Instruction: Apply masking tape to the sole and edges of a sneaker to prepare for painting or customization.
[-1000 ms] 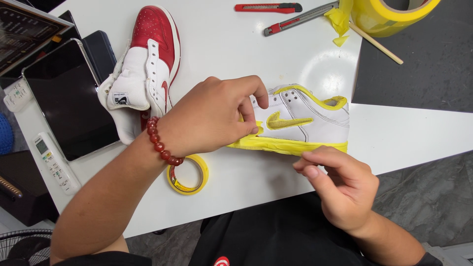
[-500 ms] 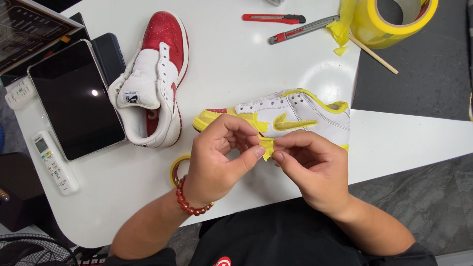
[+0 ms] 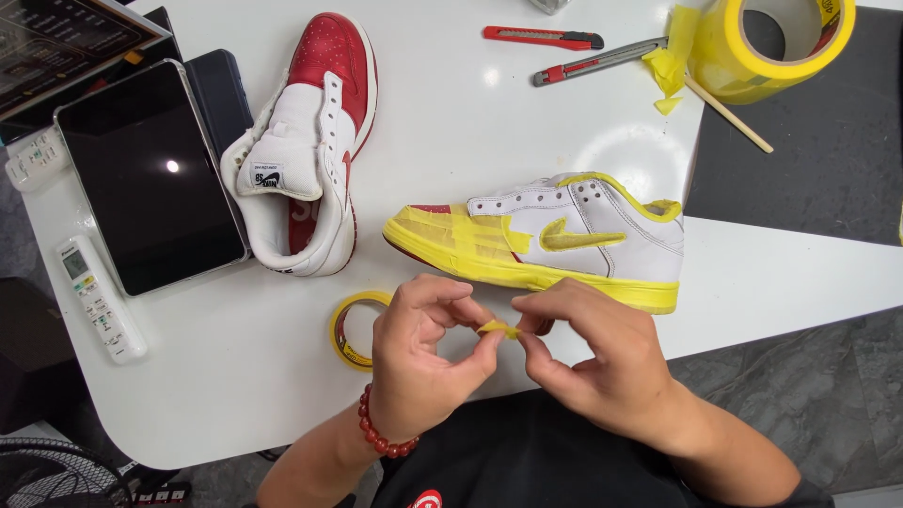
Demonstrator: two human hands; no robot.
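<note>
two hands pinch a little bit of yellow tape

the left hand [image 3: 423, 362] and the right hand [image 3: 593, 357] meet near the front edge of the white table [image 3: 489, 132]. between them is a small piece of yellow tape [image 3: 499, 328]. the thumb and first finger of each hand squeeze one end of it, so both hands are closed on the tape and hold it just above the table edge. the left wrist wears a red bead bracelet [image 3: 381, 435].

just behind the hands lies a white shoe [image 3: 602, 235] on its side, with its toe pointing to the left. yellow tape covers its toe, its sole edge and the swoosh shape on its side. the hands are near the shoe but do not touch it.

a small roll of yellow tape [image 3: 350, 329] lies flat on the table, just beside the left hand.

further back on the left is a red and white shoe [image 3: 310, 141], standing right way up. next to it is a dark tablet [image 3: 150, 179], and near that a white remote [image 3: 99, 296].

at the back of the table lie a red cutter knife [image 3: 541, 38] and a grey cutter knife [image 3: 597, 61]. a big roll of yellow tape [image 3: 771, 42] sits at the back right, with a thin wooden stick [image 3: 729, 115] beside it
</note>
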